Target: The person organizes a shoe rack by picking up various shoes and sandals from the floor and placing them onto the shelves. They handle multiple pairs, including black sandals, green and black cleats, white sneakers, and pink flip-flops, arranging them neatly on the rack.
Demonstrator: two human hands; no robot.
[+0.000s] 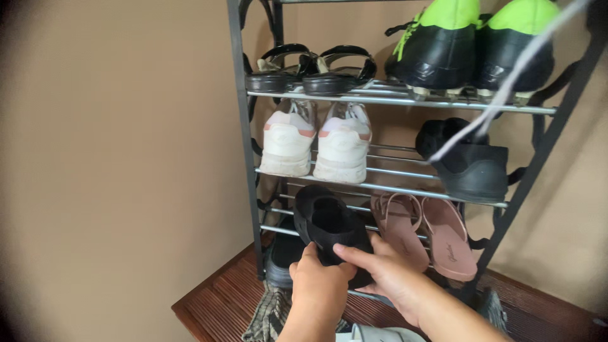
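rack [405, 101] shelf: black slip-on shoe [329, 225], open-topped, both hands [354, 278] gripping.

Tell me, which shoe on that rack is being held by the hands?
The black slip-on shoe on the lower shelf, left of the pink sandals. Both the left hand and right hand grip it; every other shoe sits untouched.

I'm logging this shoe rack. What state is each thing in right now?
Black shoe: held by both hands at the third shelf.
Left hand: gripping the shoe from below.
Right hand: fingers on the shoe's side.
White sneakers: paired, on second shelf.
Black sandals: on top shelf.
Green boots: on top shelf.
Pink sandals: lying on third shelf.
Dark shoe: single, on second shelf.
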